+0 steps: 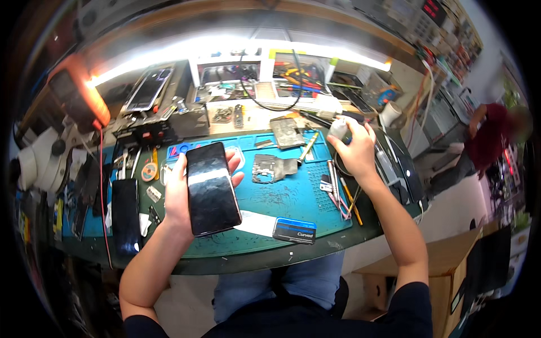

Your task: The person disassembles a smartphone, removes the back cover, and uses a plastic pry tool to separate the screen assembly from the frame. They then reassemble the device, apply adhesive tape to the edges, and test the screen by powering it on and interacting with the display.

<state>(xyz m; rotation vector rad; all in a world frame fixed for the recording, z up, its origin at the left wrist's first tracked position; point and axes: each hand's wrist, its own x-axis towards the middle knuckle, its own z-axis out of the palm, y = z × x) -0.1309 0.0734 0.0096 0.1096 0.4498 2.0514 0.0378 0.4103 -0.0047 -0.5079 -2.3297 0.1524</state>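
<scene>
A black smartphone (212,188) lies face up in my left hand (177,197), the thumb along its left edge and fingertips showing past its right edge. Toward the back right of the mat, my right hand (358,151) grips a small white bottle (338,128) between thumb and fingers. Below the phone, a blue and black card-like packet (295,230) rests on the blue work mat (265,203), beside a white strip (260,223). Between my hands sit a grey metal plate (267,169) and a second squarish metal piece (287,133).
Several slim tools (336,188) lie at the mat's right side. Another dark phone (125,214) is on the left, near an orange-rimmed spool (149,171). An orange meter (79,93) stands at the back left. A person in a dark red shirt (489,135) is off to the right.
</scene>
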